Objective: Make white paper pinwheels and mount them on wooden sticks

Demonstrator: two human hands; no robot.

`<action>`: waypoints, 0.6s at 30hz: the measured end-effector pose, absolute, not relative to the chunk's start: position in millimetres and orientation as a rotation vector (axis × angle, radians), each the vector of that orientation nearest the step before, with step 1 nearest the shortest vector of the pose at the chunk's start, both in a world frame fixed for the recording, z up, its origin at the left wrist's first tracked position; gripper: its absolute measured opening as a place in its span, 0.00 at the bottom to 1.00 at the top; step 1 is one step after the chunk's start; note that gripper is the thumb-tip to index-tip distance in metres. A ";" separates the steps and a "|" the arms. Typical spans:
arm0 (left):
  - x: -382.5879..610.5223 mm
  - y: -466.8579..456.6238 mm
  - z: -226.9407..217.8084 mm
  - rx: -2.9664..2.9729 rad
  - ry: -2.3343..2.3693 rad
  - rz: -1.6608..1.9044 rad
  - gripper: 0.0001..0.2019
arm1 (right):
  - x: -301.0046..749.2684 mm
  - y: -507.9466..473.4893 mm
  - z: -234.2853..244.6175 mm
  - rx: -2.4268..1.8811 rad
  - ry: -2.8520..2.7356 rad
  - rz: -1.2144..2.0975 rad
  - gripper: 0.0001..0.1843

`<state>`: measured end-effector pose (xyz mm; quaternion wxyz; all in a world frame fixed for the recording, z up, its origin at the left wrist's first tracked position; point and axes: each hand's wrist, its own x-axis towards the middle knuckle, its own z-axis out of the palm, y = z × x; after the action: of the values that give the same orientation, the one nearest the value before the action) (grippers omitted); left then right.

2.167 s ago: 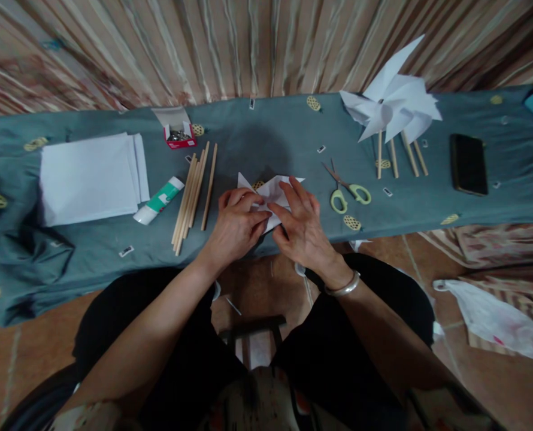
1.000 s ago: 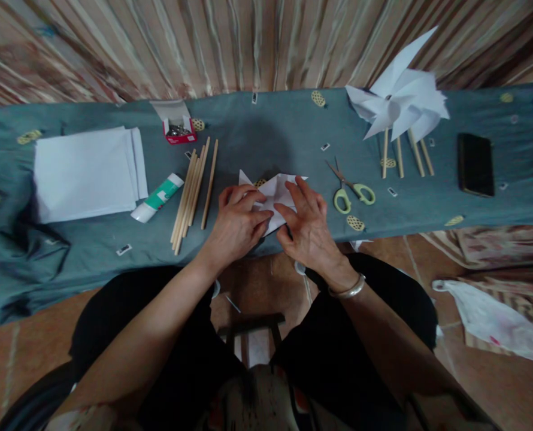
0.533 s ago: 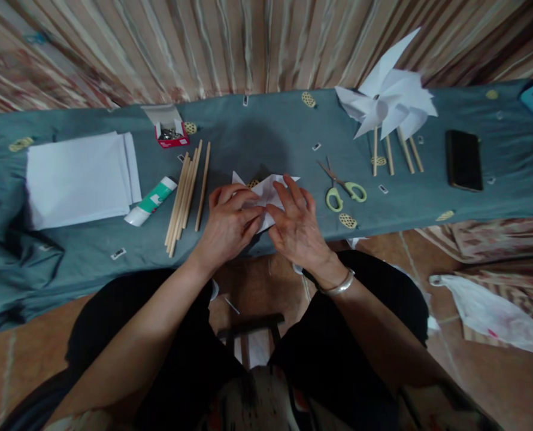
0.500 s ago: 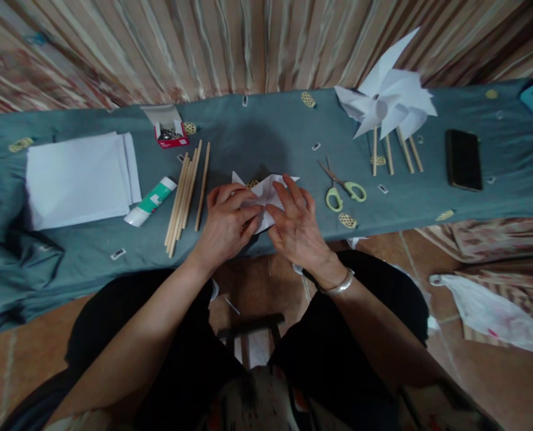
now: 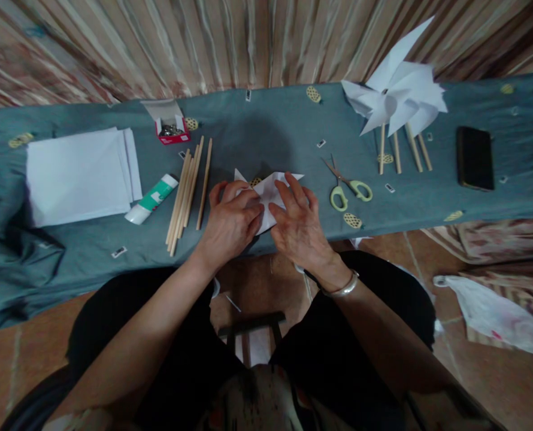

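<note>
A white paper pinwheel sheet (image 5: 269, 194) with pointed corners lies at the table's front edge, between my two hands. My left hand (image 5: 233, 218) grips its left side, fingers bent and the thumb pointing toward the paper's middle. On the other side, my right hand (image 5: 297, 218) holds the paper down with curved fingers, thumb near the centre. Parts of the sheet are hidden beneath both hands. Just left of my left hand lie several wooden sticks (image 5: 185, 200). Scissors (image 5: 345, 185) with pale green handles rest partly open to the right of my right hand.
Finished paper pinwheels (image 5: 396, 96) on sticks lie at the back right, beside a dark phone (image 5: 474, 157). To the left are a stack of white paper (image 5: 78, 179), a glue stick (image 5: 152, 199) and an open red box (image 5: 173, 130) of small metal pieces.
The view has shifted slightly, so the things on the right appear farther right. Both hands stay on the paper, with only slight finger movement.
</note>
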<state>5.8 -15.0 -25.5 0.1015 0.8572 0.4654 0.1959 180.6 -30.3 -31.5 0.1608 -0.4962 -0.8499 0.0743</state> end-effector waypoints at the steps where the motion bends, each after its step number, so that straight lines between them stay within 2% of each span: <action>1: 6.8 -15.0 -25.4 2.532 1.373 0.572 0.12 | 179.9 -30.4 -31.0 -1.421 -2.432 0.210 0.17; 18: 2.8 -20.4 -26.0 2.510 1.389 0.714 0.11 | 185.7 -31.1 -32.6 -1.418 -2.443 0.174 0.19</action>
<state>2.8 -20.4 -26.0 0.0926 0.8455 0.4677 0.2404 185.7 -31.1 -32.6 0.1552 -0.4949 -0.8528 0.0609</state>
